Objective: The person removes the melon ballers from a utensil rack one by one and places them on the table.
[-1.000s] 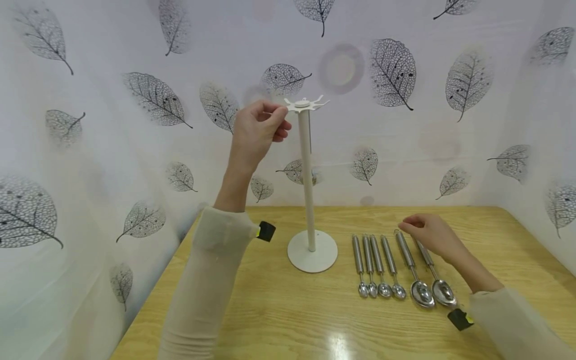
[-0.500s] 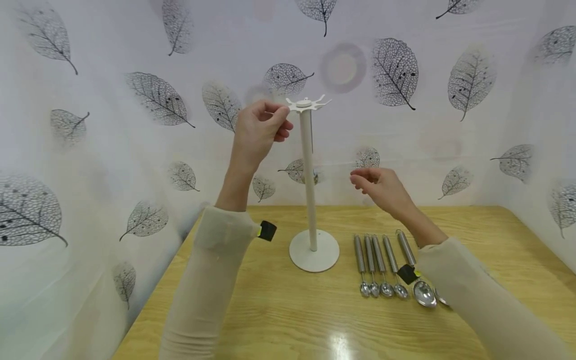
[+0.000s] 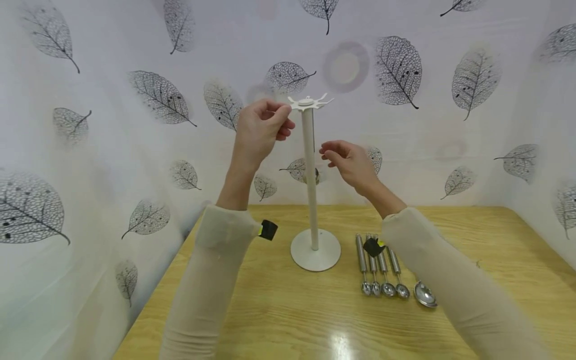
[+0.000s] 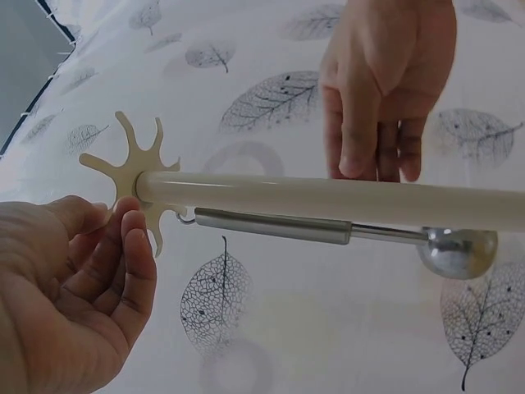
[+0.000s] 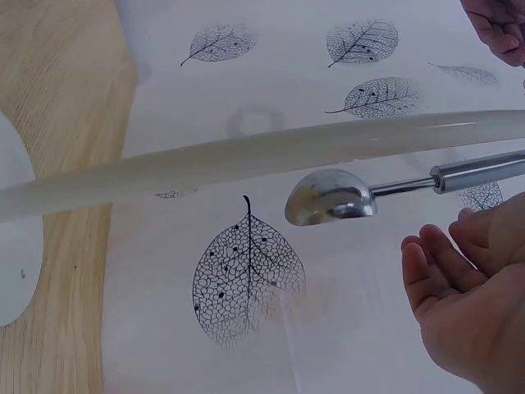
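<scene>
A white stand has a pronged hook rack (image 3: 308,103) on top, a slim pole (image 3: 310,175) and a round base (image 3: 306,260). My left hand (image 3: 258,130) pinches one prong of the rack between thumb and fingertips. In the left wrist view a steel spoon (image 4: 275,224) with a deep round bowl hangs from the rack beside the pole. My right hand (image 3: 353,165), its fingers loosely bent and holding nothing, is to the right of the pole. The right wrist view shows that hand (image 5: 472,300) near the hanging spoon's handle, apart from it.
Several steel spoons (image 3: 361,255) lie side by side on the wooden table (image 3: 279,310), right of the base. My right sleeve covers part of them; one larger bowl (image 3: 425,295) shows beside it. A leaf-print curtain (image 3: 423,165) hangs behind.
My right hand has risen from above the spoons on the table and moved left toward the pole. The left hand stays at the rack.
</scene>
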{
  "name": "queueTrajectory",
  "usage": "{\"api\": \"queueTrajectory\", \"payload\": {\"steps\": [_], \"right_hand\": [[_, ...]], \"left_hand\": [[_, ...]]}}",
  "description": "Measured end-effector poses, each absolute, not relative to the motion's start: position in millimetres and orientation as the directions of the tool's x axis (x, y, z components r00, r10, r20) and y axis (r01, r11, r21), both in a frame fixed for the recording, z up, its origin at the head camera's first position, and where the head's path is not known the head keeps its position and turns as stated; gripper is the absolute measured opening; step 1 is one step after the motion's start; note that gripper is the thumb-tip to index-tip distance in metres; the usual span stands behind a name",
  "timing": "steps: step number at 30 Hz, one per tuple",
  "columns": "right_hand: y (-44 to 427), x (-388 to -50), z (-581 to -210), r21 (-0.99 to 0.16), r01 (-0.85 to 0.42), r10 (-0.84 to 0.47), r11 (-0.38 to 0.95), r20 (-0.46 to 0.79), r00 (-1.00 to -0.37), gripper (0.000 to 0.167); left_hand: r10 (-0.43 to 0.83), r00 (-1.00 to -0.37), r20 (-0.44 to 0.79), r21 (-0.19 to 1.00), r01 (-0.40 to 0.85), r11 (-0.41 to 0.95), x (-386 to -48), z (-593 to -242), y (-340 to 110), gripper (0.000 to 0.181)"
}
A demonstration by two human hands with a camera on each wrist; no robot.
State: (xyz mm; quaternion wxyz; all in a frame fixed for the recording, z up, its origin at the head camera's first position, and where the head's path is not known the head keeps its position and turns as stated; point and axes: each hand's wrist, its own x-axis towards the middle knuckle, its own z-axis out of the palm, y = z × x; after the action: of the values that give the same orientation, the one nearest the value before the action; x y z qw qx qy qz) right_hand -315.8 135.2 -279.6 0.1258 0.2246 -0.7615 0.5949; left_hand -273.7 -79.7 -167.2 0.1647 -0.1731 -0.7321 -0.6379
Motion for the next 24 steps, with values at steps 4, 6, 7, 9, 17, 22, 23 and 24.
{"api": "queueTrajectory", "payload": {"steps": [4, 6, 7, 9, 17, 22, 23, 24], "right_hand": [[123, -320, -275, -0.866, -0.490, -0.186, 0.098, 0.467, -0.864, 0.036], [119, -321, -273, -0.872, -0.485, -0.191, 0.060, 0.467, -0.863, 0.037], [117, -321, -273, -0.875, -0.482, -0.196, 0.043, 0.465, -0.863, 0.037], [116, -321, -272, -0.880, -0.474, -0.209, 0.018, 0.461, -0.862, 0.038], [115, -322, -270, -0.896, -0.443, -0.278, -0.026, 0.433, -0.858, 0.040], [117, -320, -267, -0.896, -0.444, -0.297, -0.022, 0.430, -0.853, 0.039], [117, -320, -267, -0.896, -0.445, -0.305, -0.018, 0.429, -0.851, 0.039], [118, -320, -266, -0.896, -0.445, -0.313, -0.012, 0.426, -0.849, 0.040]], "left_hand": [[0.046, -0.886, 0.462, 0.878, 0.464, 0.115, -273, -167, -79, 0.015], [0.048, -0.886, 0.461, 0.879, 0.463, 0.113, -273, -166, -79, 0.014], [0.049, -0.886, 0.461, 0.879, 0.463, 0.112, -273, -166, -79, 0.014], [0.049, -0.887, 0.460, 0.879, 0.463, 0.114, -273, -166, -79, 0.014], [0.048, -0.891, 0.451, 0.884, 0.453, 0.114, -273, -166, -80, 0.015], [0.052, -0.890, 0.454, 0.877, 0.456, 0.150, -273, -165, -81, 0.018], [0.053, -0.890, 0.454, 0.875, 0.456, 0.163, -272, -165, -81, 0.019], [0.053, -0.889, 0.455, 0.871, 0.456, 0.182, -272, -165, -80, 0.020]]}}
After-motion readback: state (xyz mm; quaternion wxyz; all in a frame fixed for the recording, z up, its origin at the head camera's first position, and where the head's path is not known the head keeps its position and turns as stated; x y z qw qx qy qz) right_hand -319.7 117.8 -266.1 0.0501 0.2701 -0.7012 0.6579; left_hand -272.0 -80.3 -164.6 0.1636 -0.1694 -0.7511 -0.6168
